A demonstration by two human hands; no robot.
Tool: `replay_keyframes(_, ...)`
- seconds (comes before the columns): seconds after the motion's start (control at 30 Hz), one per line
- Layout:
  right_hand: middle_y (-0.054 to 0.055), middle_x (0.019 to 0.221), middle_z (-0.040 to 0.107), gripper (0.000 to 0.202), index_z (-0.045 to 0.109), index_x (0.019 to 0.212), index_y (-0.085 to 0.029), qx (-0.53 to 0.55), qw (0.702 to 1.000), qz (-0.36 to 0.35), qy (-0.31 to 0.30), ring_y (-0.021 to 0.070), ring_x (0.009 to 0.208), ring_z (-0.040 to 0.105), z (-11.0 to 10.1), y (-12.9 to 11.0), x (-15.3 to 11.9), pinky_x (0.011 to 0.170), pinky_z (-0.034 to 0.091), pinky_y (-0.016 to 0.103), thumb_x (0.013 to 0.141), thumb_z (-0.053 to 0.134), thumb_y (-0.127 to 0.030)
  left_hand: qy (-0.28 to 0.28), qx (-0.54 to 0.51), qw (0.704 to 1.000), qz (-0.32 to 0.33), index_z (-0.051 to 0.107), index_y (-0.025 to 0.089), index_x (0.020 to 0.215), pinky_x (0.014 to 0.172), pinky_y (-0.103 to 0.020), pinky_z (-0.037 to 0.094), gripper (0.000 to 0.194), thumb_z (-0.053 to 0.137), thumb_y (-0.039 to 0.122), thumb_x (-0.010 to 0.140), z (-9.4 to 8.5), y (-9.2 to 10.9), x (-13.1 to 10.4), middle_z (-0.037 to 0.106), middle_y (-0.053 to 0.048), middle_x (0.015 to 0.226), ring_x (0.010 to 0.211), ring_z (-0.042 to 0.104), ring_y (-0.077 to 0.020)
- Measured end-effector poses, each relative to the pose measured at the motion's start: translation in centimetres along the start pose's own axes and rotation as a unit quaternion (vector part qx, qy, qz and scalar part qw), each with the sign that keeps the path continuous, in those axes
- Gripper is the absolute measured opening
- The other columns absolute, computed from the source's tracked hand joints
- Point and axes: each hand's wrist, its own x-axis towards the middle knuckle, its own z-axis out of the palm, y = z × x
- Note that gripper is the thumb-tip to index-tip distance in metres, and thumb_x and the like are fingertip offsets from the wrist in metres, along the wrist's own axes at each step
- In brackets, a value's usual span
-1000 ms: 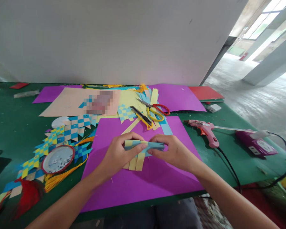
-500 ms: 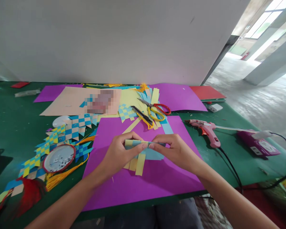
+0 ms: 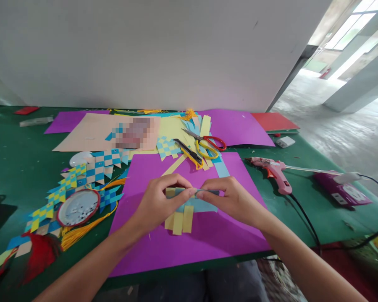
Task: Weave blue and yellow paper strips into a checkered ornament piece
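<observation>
Strips in left grip, right grip

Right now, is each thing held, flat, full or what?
Yellow and blue paper strips: held, yellow ends loose.
Left hand: gripping their left side.
Right hand: gripping their right side.
Large purple paper sheet: flat.
Metal scissors with red and yellow handles: lying, unheld.
Yellow and black cutter: lying, unheld.
Pink plastic glue gun: on its side, unheld.
Round white dish with red rim: holding small dark bits.
</observation>
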Motion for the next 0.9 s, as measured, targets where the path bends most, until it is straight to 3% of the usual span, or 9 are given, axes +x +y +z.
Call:
replay_keyframes(0.33, -0.003, 0.064, 0.048, 0.033, 0.060, 0.069, -0.016, 0.011, 1.000, 0.015, -0.007, 0.0098, 0.062, 0.039, -0.43, 0.16, -0.07, 0.056, 0.029, 0.025, 0.091, 0.053, -0.040, 0.005, -0.038, 0.999, -0.025, 0.062, 0.017, 0.070, 0.056, -0.019, 0.045, 0.018, 0.062, 0.029, 0.083, -0.30, 0.24, 0.13, 0.061, 0.002, 0.066, 0.063, 0.057, -0.0114)
replay_keyframes(0.5, -0.004, 0.062, 0.038, 0.035, 0.055, 0.067, -0.016, 0.036, 0.998, 0.014, -0.049, 0.0092, 0.060, 0.032, -0.67, 0.25, 0.13, 0.053, 0.027, 0.025, 0.091, 0.052, -0.042, -0.066, -0.050, 0.997, -0.006, 0.061, 0.020, 0.091, 0.068, -0.022, 0.049, 0.010, 0.057, 0.028, 0.086, -0.70, 0.38, 0.20, 0.063, 0.000, 0.086, 0.077, 0.061, -0.0132)
replay_keyframes(0.67, -0.004, 0.062, 0.035, 0.034, 0.058, 0.069, -0.016, 0.050, 0.994, 0.002, -0.098, 0.0087, 0.059, 0.030, -0.70, 0.55, 0.37, 0.051, 0.025, 0.024, 0.089, 0.054, -0.043, -0.144, -0.054, 0.988, 0.006, 0.055, 0.019, 0.084, 0.065, -0.020, 0.047, 0.004, 0.057, 0.022, 0.085, -0.61, 0.51, -0.18, 0.055, 0.002, 0.079, 0.069, 0.055, -0.0102)
replay_keyframes(0.9, -0.004, 0.063, 0.038, 0.035, 0.059, 0.069, -0.016, 0.052, 0.992, 0.003, -0.119, 0.0088, 0.059, 0.031, -0.71, 0.83, 0.53, 0.052, 0.027, 0.023, 0.087, 0.056, -0.045, -0.155, -0.067, 0.986, -0.015, 0.051, 0.019, 0.081, 0.061, -0.019, 0.044, 0.008, 0.058, 0.020, 0.084, -0.53, 0.59, -0.18, 0.049, 0.005, 0.075, 0.065, 0.049, -0.0082)
